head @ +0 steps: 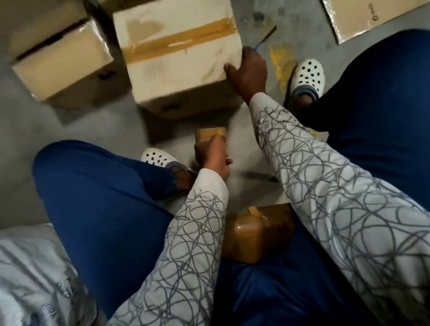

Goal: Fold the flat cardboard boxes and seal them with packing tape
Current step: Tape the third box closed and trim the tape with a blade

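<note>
Gripping near-right corner of taped box [181,70] on floor [15,152] with right hand [249,75]; clamping tape roll [210,134] in left hand [214,155], hands apart. Advise pressing seam tape [181,40] flat before release.

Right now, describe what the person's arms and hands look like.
The left sleeve and right sleeve are long, pale, printed with looping dark grey scribbled circles, plain white at the wrists. The left hand and right hand wear no gloves.
</note>
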Tool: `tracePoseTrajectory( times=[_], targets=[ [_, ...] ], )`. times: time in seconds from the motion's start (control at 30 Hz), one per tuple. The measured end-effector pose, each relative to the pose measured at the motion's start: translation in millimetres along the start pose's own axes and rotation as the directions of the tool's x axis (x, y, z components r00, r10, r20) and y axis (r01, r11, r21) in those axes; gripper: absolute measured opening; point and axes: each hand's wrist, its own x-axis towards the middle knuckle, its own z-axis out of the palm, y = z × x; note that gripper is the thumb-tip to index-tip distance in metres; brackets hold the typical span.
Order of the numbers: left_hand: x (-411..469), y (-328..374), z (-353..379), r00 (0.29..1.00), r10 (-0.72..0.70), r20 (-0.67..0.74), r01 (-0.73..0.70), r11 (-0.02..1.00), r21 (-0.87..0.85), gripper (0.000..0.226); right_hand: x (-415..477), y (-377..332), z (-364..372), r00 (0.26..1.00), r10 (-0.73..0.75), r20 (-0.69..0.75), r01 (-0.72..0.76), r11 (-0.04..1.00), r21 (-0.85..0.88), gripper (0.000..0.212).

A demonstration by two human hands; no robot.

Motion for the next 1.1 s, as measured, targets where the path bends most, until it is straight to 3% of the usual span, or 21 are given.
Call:
tracePoseTrajectory(
  times=[0.1, 0.27, 0.33, 0.43, 0.5, 0.57, 0.63, 0.77, 0.93, 1.0, 1.1],
  targets=[
    [6.1, 4.4, -15.2, 0.978, 0.183, -0.103, -0.154, 0.958, 0.241, 0.001, -1.7, -3.6, 1.3, 0.998, 0.032, 0.061, -0.032, 0.999, 0.001, 0.056],
    [1.0, 11.8, -32.1, 0.898, 0.439, -0.044, -0.352, 0.772, 0.529, 0.015, -22.5, -1.6, -6.6, 0.995, 0.078, 0.062, -0.082, 0.994, 0.068, 0.064],
    [-6.7, 17.9, -34.5, 0.858, 0.512, 0.026, -0.431, 0.693, 0.577, 0.014, -35.2, 6.7, -11.7, 0.984, 0.152, 0.09, -0.164, 0.976, 0.144, 0.061],
    [-24.6, 27.3, -37.8, 0.784, 0.605, 0.14, -0.564, 0.599, 0.569, 0.01, -60.6, 22.9, -17.6, 0.949, 0.225, 0.222, -0.299, 0.867, 0.399, 0.05],
    [-36.2, 31.9, -41.4, 0.714, 0.674, 0.186, -0.649, 0.54, 0.536, 0.003, -83.5, 26.5, -23.0, 0.935, 0.135, 0.328, -0.281, 0.847, 0.451, 0.046],
    [-41.7, 38.8, -46.3, 0.658, 0.726, 0.2, -0.706, 0.502, 0.499, 0.009, -111.1, 17.9, -38.2, 0.937, 0.037, 0.346, -0.177, 0.907, 0.383, 0.056],
    [-46.2, 51.8, -50.2, 0.629, 0.743, 0.228, -0.738, 0.478, 0.477, 0.012, -133.9, 12.9, -54.6, 0.948, -0.066, 0.312, -0.047, 0.938, 0.343, 0.06],
    [-56.0, 98.3, -53.6, 0.52, 0.765, 0.379, -0.83, 0.35, 0.433, 0.013, -159.3, 6.1, -78.2, 0.962, -0.173, 0.21, 0.082, 0.92, 0.382, 0.044],
    [-59.5, 167.7, -32.6, 0.431, 0.656, 0.62, -0.896, 0.227, 0.382, 0.017, -144.8, -5.4, -86.4, 0.974, -0.077, 0.212, -0.103, 0.684, 0.722, 0.03],
    [-48.1, 192.3, -19.0, 0.419, 0.655, 0.629, -0.906, 0.254, 0.338, 0.012, -126.6, -13.0, -85.9, 0.98, -0.037, 0.193, -0.124, 0.649, 0.751, 0.028],
    [-23.3, 226.9, 5.0, 0.462, 0.625, 0.629, -0.887, 0.338, 0.316, 0.012, -90.9, -22.0, -82.9, 0.991, 0.002, 0.131, -0.105, 0.613, 0.783, 0.026]
  ],
)
